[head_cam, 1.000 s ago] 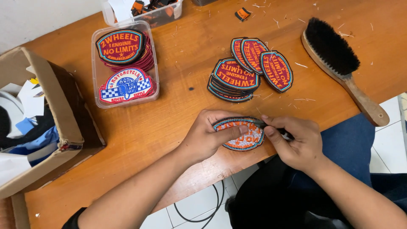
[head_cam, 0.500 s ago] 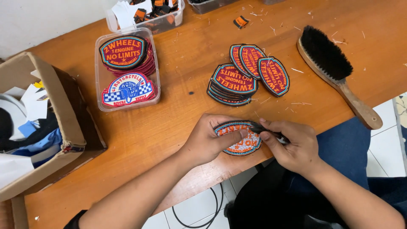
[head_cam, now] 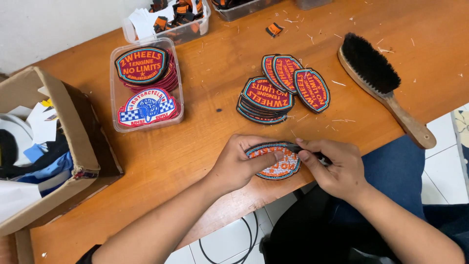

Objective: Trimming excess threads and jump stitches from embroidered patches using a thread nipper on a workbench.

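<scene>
My left hand (head_cam: pixel 243 164) holds an oval embroidered patch (head_cam: pixel 277 164) with red, orange and blue stitching, thumb pressed on its face, just over the near edge of the wooden table (head_cam: pixel 205 142). My right hand (head_cam: pixel 333 165) grips a small dark tool (head_cam: pixel 312 154) whose tip rests at the patch's upper right edge. Beyond my hands lies a stack of similar oval patches (head_cam: pixel 266 98), with three more patches (head_cam: pixel 295 80) fanned out beside it.
A clear plastic tray (head_cam: pixel 146 87) holds two piles of patches at left. A wooden brush with black bristles (head_cam: pixel 381 83) lies at right. An open cardboard box (head_cam: pixel 46 146) of scraps sits far left. Plastic bins (head_cam: pixel 171 19) with scraps stand at the back. Thread bits litter the table.
My hands and the patch stay in the same place at the table edge. The view has shifted slightly; the right hand's tool has moved a little along the patch's rim.
</scene>
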